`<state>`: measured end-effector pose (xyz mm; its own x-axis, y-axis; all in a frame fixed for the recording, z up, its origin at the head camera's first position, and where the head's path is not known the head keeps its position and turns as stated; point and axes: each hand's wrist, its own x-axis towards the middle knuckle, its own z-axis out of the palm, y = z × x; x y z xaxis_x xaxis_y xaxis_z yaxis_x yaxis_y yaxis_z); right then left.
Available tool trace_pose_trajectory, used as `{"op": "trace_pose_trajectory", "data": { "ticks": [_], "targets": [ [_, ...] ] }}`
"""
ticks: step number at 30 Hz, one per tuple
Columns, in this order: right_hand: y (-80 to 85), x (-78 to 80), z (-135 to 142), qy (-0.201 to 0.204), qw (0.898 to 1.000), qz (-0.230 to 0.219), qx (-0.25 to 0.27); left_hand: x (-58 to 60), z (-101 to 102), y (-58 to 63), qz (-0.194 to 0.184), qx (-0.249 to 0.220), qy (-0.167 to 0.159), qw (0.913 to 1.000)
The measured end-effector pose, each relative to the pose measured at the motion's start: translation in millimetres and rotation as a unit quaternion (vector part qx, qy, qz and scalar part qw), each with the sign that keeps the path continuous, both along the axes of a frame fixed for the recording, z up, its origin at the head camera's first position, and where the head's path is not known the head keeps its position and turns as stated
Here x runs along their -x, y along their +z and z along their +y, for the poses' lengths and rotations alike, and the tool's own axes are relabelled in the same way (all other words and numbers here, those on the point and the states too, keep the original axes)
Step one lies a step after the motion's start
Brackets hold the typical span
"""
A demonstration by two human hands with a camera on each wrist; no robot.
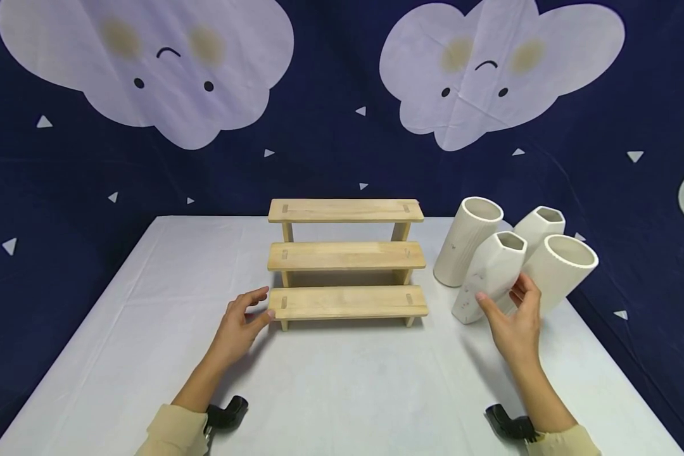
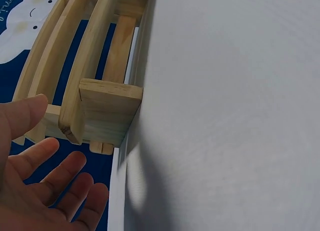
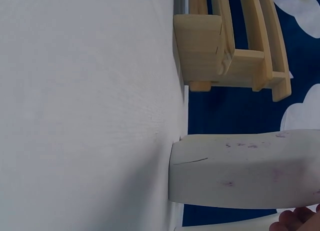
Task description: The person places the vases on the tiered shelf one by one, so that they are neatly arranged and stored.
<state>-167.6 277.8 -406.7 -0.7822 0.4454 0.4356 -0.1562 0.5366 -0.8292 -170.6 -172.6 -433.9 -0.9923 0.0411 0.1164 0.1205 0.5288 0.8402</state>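
In the head view a three-tier wooden stand [image 1: 348,303] sits mid-table. My left hand [image 1: 236,329] is at the left end of its lowest shelf, thumb and fingers spread apart. The left wrist view shows that hand [image 2: 47,176] with its fingers loosely bent and nothing in the palm. On the right, my right hand [image 1: 515,320] holds a white faceted vase [image 1: 490,272], thumb on its front and fingers round its right side. Seen in the right wrist view, this vase [image 3: 240,171] has purple smudges and its base is at the tabletop; only a few fingertips [image 3: 295,220] show there.
Close around the held vase stand a ribbed white vase [image 1: 464,247], another faceted vase [image 1: 538,225] behind it and a wide-mouthed one [image 1: 564,272] on the right. White cloth covers the table [image 1: 342,386]. A dark blue cloud-print curtain [image 1: 330,139] hangs behind.
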Motion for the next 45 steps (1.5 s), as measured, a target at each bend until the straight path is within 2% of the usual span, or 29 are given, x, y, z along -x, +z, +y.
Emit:
{"op": "trace_pose_trajectory", "data": {
  "ticks": [10, 22, 32, 45],
  "targets": [
    [1.4, 7.0, -0.9, 0.000, 1.000, -0.003, 0.021, 5.6, 0.9, -5.2, -0.030, -0.052, 0.001, 0.9982],
    [0.8, 15.3, 0.1, -0.009, 0.999, -0.014, 0.034, 9.6, 1.3, -8.8, -0.066, -0.075, 0.002, 0.9950],
    [-0.5, 19.9, -0.4, -0.002, 0.997, -0.038, 0.064, 10.6, 2.1, -10.1, -0.058, -0.102, -0.001, 0.9931],
    [2.2, 21.4, -4.5, -0.010, 0.995, -0.064, 0.076, 11.7, 2.9, -11.0, -0.068, -0.100, 0.007, 0.9927]
  ]
}}
